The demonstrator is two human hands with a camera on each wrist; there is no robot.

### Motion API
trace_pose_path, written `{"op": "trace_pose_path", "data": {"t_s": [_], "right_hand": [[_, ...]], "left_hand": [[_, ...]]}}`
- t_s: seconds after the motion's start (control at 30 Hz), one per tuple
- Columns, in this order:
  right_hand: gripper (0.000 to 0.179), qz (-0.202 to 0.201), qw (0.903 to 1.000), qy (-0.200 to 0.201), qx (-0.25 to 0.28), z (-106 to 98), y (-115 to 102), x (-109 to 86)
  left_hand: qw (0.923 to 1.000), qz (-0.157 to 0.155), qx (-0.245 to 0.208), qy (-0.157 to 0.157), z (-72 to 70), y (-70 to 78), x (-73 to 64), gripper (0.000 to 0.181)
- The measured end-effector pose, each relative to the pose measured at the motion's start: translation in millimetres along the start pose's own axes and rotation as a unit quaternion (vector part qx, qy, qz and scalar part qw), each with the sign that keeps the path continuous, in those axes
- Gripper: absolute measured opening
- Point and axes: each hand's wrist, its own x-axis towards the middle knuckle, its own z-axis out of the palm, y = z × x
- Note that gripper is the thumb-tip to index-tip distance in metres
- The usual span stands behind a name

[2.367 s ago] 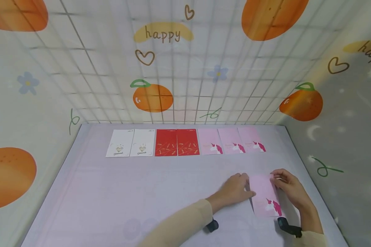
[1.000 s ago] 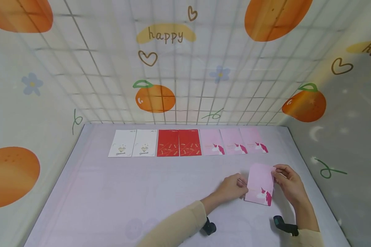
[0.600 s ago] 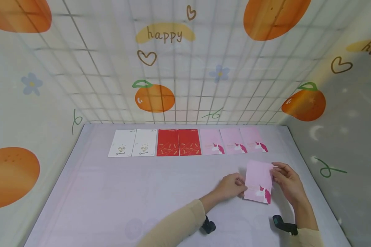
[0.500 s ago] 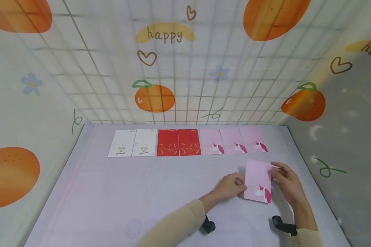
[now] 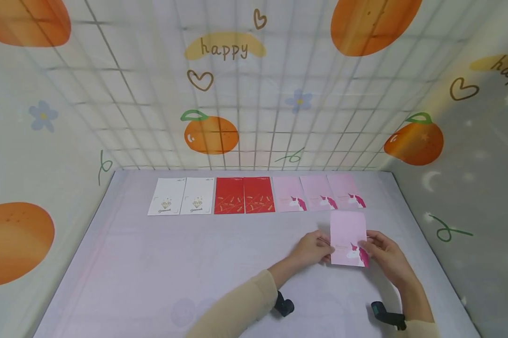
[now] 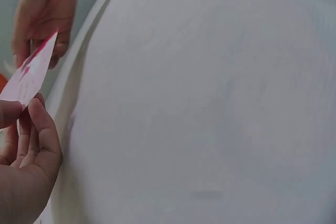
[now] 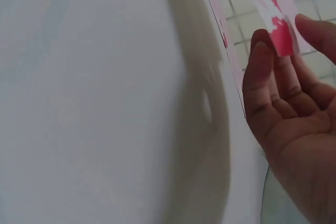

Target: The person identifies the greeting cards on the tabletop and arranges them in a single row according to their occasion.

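A pink card with a unicorn print (image 5: 348, 234) is held up off the table, tilted toward the head camera. My left hand (image 5: 311, 249) pinches its left edge between thumb and fingers, which the left wrist view also shows at the card (image 6: 32, 74). On the opposite edge, my right hand (image 5: 385, 256) grips it, thumb in front and fingers behind. In the right wrist view the card's lower corner (image 7: 283, 38) sits between that thumb and fingers. Behind it lies a row: two white diamond cards (image 5: 182, 197), two red cards (image 5: 244, 195) and three pink unicorn cards (image 5: 319, 195).
The table (image 5: 152, 263) has a pale cloth. Printed curtains with oranges (image 5: 211, 135) hang behind and at both sides, and grid lines show at the back. Black wrist devices (image 5: 284, 305) sit at both cuffs.
The pink card has been lifted and carried left and away from me, toward the row. My right hand has shifted from its upper right corner to lower on the right edge.
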Motion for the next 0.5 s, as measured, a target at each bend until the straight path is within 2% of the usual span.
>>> {"op": "trace_pose_path", "data": {"t_s": [0.17,0.5], "right_hand": [[0.058,-0.019,0.9991,-0.009,0.036,12,-4,-4.5],[0.051,-0.03,0.9982,-0.024,0.046,50,-19,-7.4]], "left_hand": [[0.9998,-0.001,0.016,0.013,-15.5,1.8,-0.3,0.013],[0.9998,0.013,0.016,0.004,-58.1,-3.2,-14.8,0.017]]}}
